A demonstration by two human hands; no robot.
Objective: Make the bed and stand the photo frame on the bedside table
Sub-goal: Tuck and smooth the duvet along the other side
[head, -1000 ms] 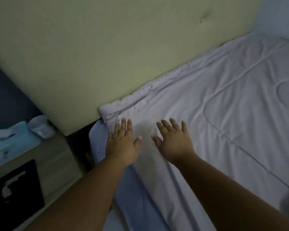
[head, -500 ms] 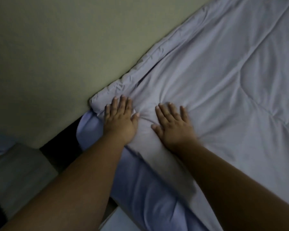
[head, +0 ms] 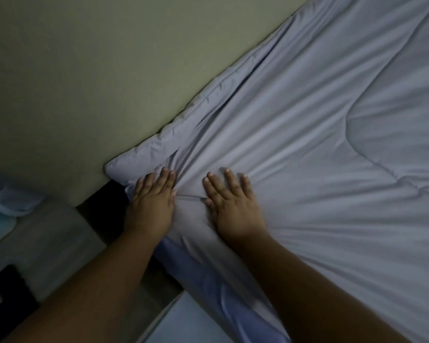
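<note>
Slid nearer the beige padded headboard (head: 72, 82), left hand (head: 150, 206) and right hand (head: 233, 209) press flat, fingers straight, apart on the pale grey quilted duvet (head: 307, 169). The bed looks nearly made, and the dark flat photo frame (head: 5, 293) apparently lies unstood.

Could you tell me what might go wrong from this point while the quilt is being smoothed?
The left hand and right hand press flat on the quilt, and folds gather between them; pushing inward could set creases. The quilt's corner sits at the bed edge beside the headboard, so it might slip off.
</note>
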